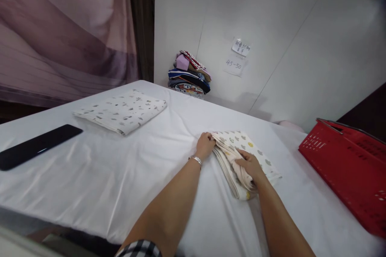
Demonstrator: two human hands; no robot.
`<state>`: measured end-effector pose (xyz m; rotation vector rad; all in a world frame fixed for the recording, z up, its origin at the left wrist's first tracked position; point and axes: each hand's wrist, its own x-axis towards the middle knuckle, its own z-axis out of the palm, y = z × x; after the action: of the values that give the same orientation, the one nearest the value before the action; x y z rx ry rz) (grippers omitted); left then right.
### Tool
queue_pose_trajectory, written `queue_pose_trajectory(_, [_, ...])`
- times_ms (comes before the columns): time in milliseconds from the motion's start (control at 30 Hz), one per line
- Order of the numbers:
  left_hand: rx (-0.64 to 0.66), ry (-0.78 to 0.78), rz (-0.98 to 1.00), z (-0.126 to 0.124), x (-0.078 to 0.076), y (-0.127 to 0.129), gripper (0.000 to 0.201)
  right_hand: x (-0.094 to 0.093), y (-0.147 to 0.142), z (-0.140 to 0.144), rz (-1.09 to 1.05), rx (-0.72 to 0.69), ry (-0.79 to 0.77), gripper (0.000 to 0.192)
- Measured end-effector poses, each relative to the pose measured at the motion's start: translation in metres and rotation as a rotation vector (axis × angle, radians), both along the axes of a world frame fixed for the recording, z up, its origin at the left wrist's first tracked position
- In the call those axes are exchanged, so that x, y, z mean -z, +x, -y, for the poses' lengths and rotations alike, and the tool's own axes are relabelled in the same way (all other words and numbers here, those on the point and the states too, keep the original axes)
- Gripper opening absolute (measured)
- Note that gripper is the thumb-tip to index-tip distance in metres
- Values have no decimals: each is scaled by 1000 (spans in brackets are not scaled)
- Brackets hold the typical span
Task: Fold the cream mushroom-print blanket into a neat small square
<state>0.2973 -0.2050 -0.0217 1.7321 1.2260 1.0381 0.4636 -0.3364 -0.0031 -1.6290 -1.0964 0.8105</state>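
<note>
Head view: a broad surface (120, 184) draped in white sheeting carries a red plastic slatted basket (350, 168) at its right edge, a long flat black slab (36, 145) at the left, and a folded white cloth with grey prints (122, 111) beyond it. Mid-surface lies a folded cream cloth with grey and yellow patterns (256, 150); the left hand (205, 145) pinches its far corner, while the right hand (250, 167) lies flat on its layered edge, fingers extended.
</note>
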Motion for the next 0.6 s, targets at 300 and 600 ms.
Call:
queue_pose_trajectory(300, [20, 48, 24, -3, -3, -16, 15, 4, 4, -1, -103, 15, 3, 57])
queue_pose_trajectory(600, [-44, 139, -82, 4, -2, -14, 10, -35, -36, 7, 765, -150, -201, 61])
